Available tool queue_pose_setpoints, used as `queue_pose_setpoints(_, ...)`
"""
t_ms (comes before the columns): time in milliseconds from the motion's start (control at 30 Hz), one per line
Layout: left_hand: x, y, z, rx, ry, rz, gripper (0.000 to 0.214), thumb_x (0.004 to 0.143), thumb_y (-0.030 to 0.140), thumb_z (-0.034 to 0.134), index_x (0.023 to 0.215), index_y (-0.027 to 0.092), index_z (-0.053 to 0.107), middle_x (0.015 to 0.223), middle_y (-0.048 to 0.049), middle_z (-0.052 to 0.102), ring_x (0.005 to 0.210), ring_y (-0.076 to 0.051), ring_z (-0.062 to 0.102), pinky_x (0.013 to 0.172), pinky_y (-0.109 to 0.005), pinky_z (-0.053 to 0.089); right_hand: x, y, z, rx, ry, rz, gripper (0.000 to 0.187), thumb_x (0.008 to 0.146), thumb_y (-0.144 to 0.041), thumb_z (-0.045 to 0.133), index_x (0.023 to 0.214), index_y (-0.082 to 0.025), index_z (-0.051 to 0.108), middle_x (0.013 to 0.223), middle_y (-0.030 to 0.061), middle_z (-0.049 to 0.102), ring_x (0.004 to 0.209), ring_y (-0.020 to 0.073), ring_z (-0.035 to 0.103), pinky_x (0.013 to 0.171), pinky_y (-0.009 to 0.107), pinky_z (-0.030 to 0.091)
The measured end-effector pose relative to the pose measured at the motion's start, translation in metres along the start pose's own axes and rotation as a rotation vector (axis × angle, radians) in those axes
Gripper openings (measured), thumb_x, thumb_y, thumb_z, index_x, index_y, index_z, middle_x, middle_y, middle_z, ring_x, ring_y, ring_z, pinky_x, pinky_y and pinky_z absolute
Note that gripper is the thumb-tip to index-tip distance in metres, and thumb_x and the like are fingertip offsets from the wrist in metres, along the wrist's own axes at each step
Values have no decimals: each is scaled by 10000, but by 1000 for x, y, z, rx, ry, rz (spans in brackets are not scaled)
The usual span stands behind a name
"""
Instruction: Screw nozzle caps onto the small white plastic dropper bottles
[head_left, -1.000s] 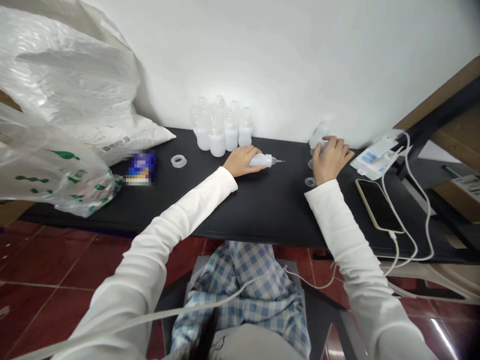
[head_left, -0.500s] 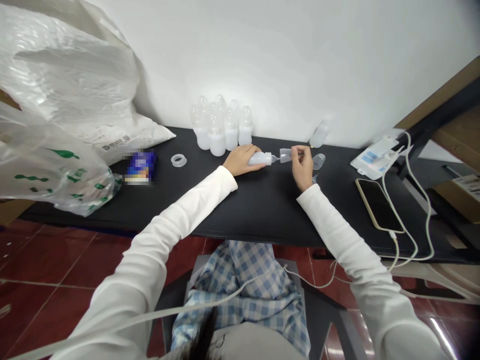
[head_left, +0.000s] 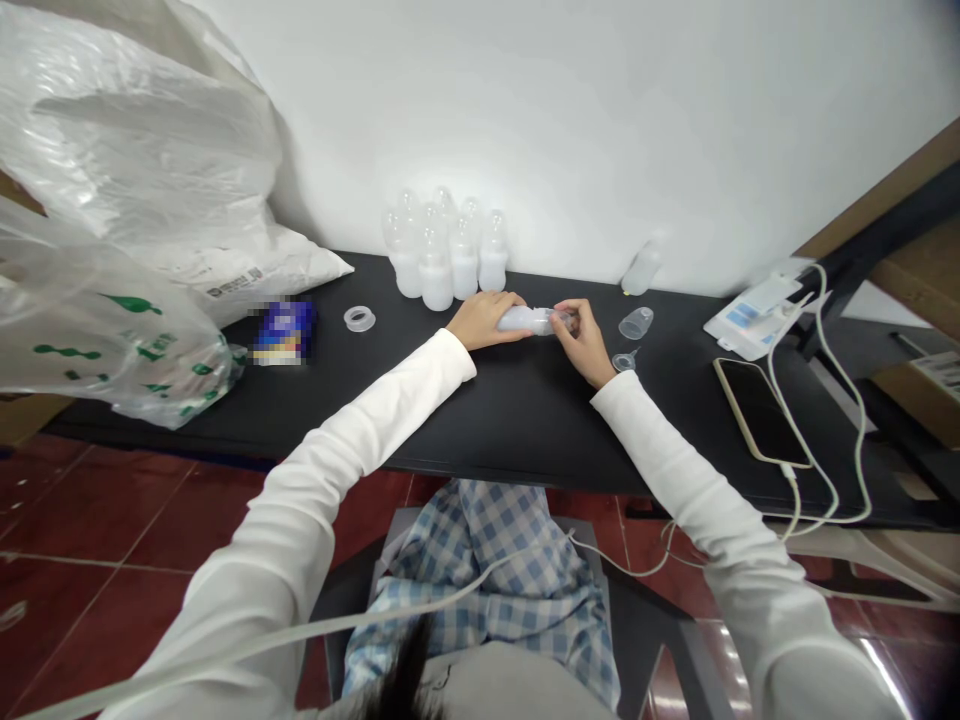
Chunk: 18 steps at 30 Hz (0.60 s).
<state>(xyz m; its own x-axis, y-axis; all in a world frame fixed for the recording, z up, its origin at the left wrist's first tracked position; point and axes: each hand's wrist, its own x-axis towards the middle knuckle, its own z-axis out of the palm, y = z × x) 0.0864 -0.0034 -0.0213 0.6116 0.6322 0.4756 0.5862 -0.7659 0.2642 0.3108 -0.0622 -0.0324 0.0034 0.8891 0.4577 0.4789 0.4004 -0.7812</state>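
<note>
Lying on its side, a small white feeding bottle (head_left: 516, 320) is in my left hand (head_left: 480, 322), fingers wrapped round its body. My right hand (head_left: 589, 345) pinches a clear cap (head_left: 545, 319), which now sits over the bottle's nipple end. To the right of that hand lie a loose clear cap (head_left: 636, 322) and a clear teat piece (head_left: 624, 361). Behind my left hand stand several capped bottles (head_left: 436, 282) in a cluster. A translucent bottle (head_left: 642, 268) without a cap is tilted near the wall.
A white ring (head_left: 360, 319) and a blurred blue packet (head_left: 283, 332) lie on the black table (head_left: 525, 420), left of my arms. Large plastic bags (head_left: 150, 330) crowd the left. At right are a phone (head_left: 762, 412), white cables (head_left: 855, 420) and a white box (head_left: 756, 315).
My right hand has moved left, bringing the clear cap from just off the nipple to over it. The loose cap and teat piece at right are less covered.
</note>
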Motion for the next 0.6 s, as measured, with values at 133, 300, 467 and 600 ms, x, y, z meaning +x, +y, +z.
queue_pose_setpoints(133, 0, 1, -1, 17, -24, -22, 515, 870, 613, 687, 1169, 193, 674, 1064, -97, 758, 932, -268, 717, 845, -376, 500, 1, 0, -2, -9, -29, -15, 437, 896, -636, 614, 1058, -236, 547, 1054, 62, 648, 817, 169, 592, 811, 362, 520)
queue_pose_setpoints(300, 1, 0, 1, 25, 1, -18, 480, 846, 591, 727, 1125, 202, 702, 1031, -89, 766, 914, -259, 719, 820, -362, 500, 2, 1, -6, -12, -123, -17, 439, 891, -661, 606, 1007, -247, 515, 966, 25, 642, 762, 154, 576, 770, 337, 503)
queue_pose_setpoints(467, 0, -1, 4, -2, 21, -14, 475, 835, 612, 732, 1102, 219, 719, 968, -69, 767, 891, -250, 720, 802, -351, 501, 3, 0, -7, -68, -159, 12, 473, 858, -717, 583, 937, -264, 470, 844, -8, 596, 695, 155, 539, 708, 328, 465)
queue_pose_setpoints(600, -1, 7, 11, -8, 45, -24, 491, 844, 647, 709, 1109, 233, 719, 925, -55, 763, 871, -243, 718, 812, -352, 505, 3, -5, -6, -123, -119, 42, 454, 869, -715, 547, 859, -271, 454, 803, -17, 548, 702, 157, 502, 676, 315, 451)
